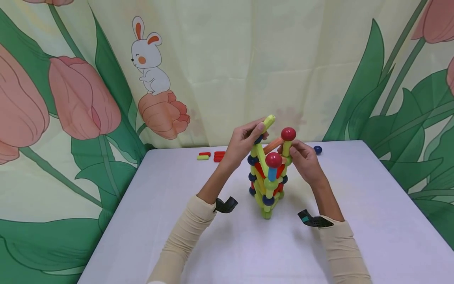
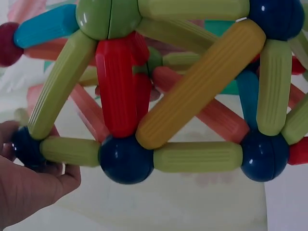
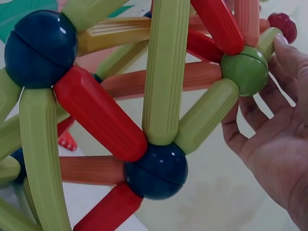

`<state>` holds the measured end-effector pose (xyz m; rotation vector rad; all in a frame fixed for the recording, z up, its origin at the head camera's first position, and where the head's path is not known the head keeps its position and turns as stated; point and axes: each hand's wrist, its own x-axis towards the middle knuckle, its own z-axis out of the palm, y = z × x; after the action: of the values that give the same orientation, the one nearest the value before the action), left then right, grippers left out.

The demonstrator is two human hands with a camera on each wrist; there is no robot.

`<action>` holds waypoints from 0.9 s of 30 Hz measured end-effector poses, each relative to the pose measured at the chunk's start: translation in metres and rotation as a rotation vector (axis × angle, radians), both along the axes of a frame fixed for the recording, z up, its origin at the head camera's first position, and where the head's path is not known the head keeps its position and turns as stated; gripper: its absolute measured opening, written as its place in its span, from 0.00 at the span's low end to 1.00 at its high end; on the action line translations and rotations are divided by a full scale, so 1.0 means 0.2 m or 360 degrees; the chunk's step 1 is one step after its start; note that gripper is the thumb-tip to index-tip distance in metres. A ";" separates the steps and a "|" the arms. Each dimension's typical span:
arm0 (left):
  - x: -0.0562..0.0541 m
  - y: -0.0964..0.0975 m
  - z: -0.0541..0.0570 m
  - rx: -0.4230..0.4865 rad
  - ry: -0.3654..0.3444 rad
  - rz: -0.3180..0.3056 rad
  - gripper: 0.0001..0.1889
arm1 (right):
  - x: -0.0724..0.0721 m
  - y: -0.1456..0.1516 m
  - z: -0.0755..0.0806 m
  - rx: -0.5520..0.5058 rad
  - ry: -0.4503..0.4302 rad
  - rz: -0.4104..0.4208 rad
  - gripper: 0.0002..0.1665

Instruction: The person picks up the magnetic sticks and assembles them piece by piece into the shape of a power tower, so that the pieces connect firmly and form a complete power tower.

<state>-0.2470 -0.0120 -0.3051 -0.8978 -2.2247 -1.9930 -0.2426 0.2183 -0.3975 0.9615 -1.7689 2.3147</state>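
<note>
A tall tower [image 1: 268, 200] of coloured magnetic rods and balls stands on the table. At its top left, my left hand [image 1: 242, 140] pinches a yellow-green rod [image 1: 270, 120] tilted up above a dark blue ball [image 2: 29, 144]. My right hand [image 1: 304, 159] is at the top right, pinching an upright yellow-green rod [image 1: 286, 148] capped by a red ball [image 1: 288, 134]. In the right wrist view the fingers lie beside a green ball [image 3: 244, 70]. Another red ball [image 1: 274, 160] tops a blue rod [image 1: 272, 174] at the front corner.
Behind the left forearm lie a loose red rod [image 1: 204, 154], a yellow-green rod [image 1: 203, 157] and more red rods [image 1: 218, 159]. A loose dark blue ball [image 1: 318, 150] rests near the table's back edge. A printed curtain [image 1: 227, 71] hangs behind the white table [image 1: 142, 236].
</note>
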 end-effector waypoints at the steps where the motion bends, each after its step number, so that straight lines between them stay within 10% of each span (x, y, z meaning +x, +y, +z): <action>1: 0.01 0.01 0.00 -0.0025 0.0008 0.0002 0.19 | 0.00 -0.01 0.00 -0.0049 0.0003 0.0014 0.17; 17: 0.01 0.03 0.00 -0.0230 0.0013 0.0096 0.14 | 0.01 -0.02 0.00 -0.0187 -0.0036 0.0031 0.17; 27: -0.03 -0.04 -0.05 -0.0020 -0.0005 0.0058 0.26 | 0.01 0.03 -0.04 0.0216 -0.0083 0.0054 0.18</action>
<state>-0.2528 -0.0198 -0.3159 -0.8493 -2.2410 -1.9683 -0.2414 0.2245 -0.4046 0.9660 -1.9676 2.2847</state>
